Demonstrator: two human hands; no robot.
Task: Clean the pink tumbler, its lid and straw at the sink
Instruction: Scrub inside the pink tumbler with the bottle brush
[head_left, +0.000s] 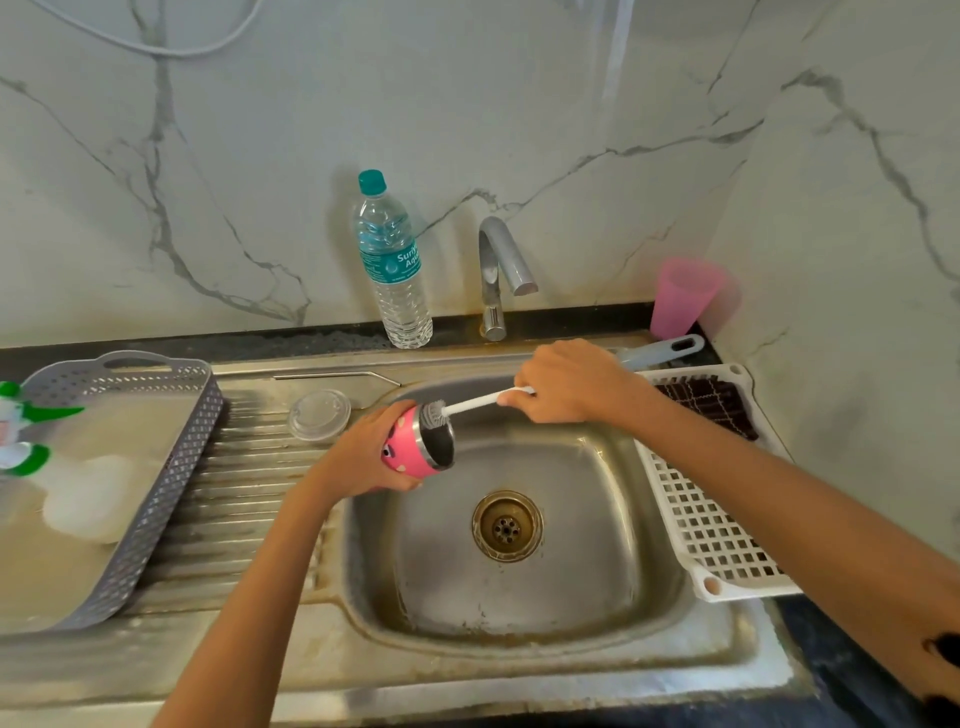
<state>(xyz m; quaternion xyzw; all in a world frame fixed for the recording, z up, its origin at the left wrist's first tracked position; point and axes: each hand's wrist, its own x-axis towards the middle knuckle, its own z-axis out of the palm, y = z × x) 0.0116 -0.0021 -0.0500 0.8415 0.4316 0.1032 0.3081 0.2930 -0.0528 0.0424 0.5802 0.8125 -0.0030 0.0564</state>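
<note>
Now the left hand (371, 452) grips the pink tumbler (410, 449) sideways over the left rim of the sink (571, 597), while the right hand (566, 384) pinches the brush (483, 401) at its mouth; a hard push could knock it loose.

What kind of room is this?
Most likely a kitchen: there is a steel sink with a tap, a ribbed draining board beside it, and a white dish rack.
</note>
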